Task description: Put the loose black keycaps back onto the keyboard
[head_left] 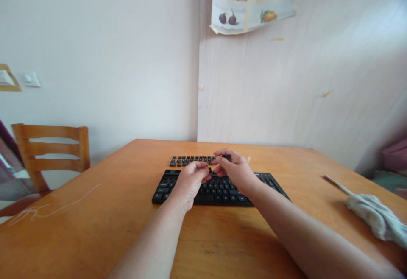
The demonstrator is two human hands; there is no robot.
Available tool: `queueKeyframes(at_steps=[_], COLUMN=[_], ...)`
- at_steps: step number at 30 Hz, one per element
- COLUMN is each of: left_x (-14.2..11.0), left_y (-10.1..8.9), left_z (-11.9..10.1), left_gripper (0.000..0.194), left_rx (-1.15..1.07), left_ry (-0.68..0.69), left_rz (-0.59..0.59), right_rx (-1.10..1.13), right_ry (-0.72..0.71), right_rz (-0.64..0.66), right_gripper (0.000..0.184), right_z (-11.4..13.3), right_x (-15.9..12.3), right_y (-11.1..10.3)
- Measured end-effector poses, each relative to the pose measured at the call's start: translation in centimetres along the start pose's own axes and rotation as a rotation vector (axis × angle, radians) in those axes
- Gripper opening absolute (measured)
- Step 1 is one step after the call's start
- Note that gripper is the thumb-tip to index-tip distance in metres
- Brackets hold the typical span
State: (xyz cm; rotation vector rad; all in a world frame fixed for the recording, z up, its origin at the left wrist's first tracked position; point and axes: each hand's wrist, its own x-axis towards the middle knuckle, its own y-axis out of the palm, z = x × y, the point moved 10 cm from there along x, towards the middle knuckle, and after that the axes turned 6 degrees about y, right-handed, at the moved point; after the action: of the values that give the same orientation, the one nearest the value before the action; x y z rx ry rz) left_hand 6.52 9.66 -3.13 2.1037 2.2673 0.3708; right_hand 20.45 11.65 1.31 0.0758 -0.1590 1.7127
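A black keyboard point(219, 192) lies across the table in front of me, with dark gaps among its upper-left keys. Over it, my left hand point(190, 181) pinches a small black keycap point(210, 170) between thumb and fingers. My right hand point(234, 168) is just beside it, fingers curled around another small black piece point(226, 157) that looks like a keycap. Its fingertips come close to the left hand's keycap; whether they touch it I cannot tell. Behind the keyboard, loose keycaps point(187, 160) stand in rows, partly hidden by my hands.
The wooden table point(127, 219) reaches to the wall. On its right lie a grey cloth point(378, 217) and a thin white stick point(338, 185). Thin pale string point(70, 202) is at the left, near a wooden chair point(52, 147). A pale thin object point(248, 159) shows behind my right hand.
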Motion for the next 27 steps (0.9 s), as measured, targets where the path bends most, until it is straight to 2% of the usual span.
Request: queueKeyframes(at_steps=[2,8,13,17,21,24,27], left_x=[0.1,0.5,0.5,0.4,0.3,0.4,0.4], left_y=[-0.3,-0.6,-0.8,-0.8,-0.6,-0.6,-0.6], left_z=[0.1,0.9,1.0,0.8,0.7,0.7,0.8], left_gripper=[0.025,0.024,0.022,0.023,0.022,0.021,0.020], left_rx=[-0.014,-0.058,-0.034,-0.019,-0.041,-0.058,-0.066], left_ry=[-0.001,-0.010,-0.004,0.000,-0.010,-0.018,-0.017], left_rz=[-0.014,-0.014,-0.014,-0.016,-0.014,-0.017,-0.019], right_rx=[-0.093,-0.627,-0.802,-0.870,-0.899,-0.840,-0.773], right_ry=[-0.058,-0.416,-0.378,-0.442,-0.391,-0.411,-0.407], right_rz=[-0.015,-0.069,-0.106,-0.118,0.016,0.132,0.181], right_gripper=[0.033,0.045,0.044,0.042,0.037,0.033,0.025], right_z=[0.5,3.1,2.5,3.5,3.1,2.9,2.7], right_x=[0.0,-0.7,-0.4,-0.8,-1.0,-1.5,-1.7], right_y=[-0.3,-0.4,-1.0,-0.6,0.8,2.0,2.5])
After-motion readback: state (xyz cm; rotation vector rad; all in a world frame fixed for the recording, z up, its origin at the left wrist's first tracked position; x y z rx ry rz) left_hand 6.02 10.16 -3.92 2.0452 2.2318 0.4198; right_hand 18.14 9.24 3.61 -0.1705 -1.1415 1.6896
